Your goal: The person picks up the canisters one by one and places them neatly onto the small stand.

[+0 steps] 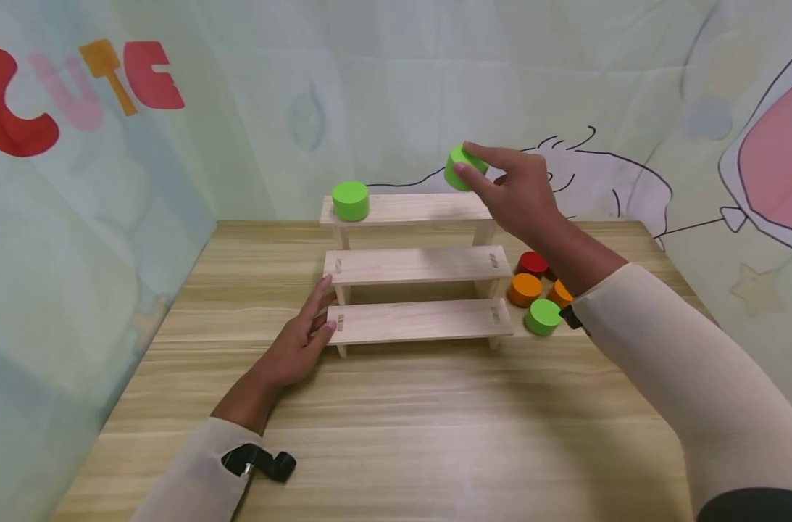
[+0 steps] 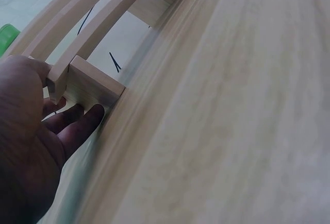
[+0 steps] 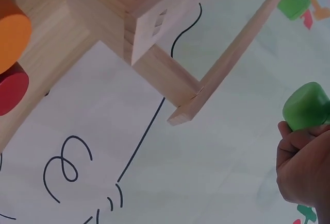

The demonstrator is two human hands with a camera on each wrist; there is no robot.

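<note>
Right hand (image 1: 519, 190) has a green cylinder (image 1: 456, 179) pinched in its fingers, above the rack's top board (image 1: 409, 209), toward the counter's (image 1: 396, 435) back edge. Left hand's (image 1: 294, 349) fingers sit spread against the rack (image 1: 418, 266). A sloppy release could send it rolling off.

Legible text consists of one word, "CUTE", displayed in large, thick capital letters on the pale blue-green fabric wall covering (image 1: 259, 109), at the upper left of the head view. Letter colours, in reading order: red C (image 1: 20, 136), pale pink U (image 1: 81, 116), orange-yellow T (image 1: 102, 58), red E (image 1: 141, 72).
</note>
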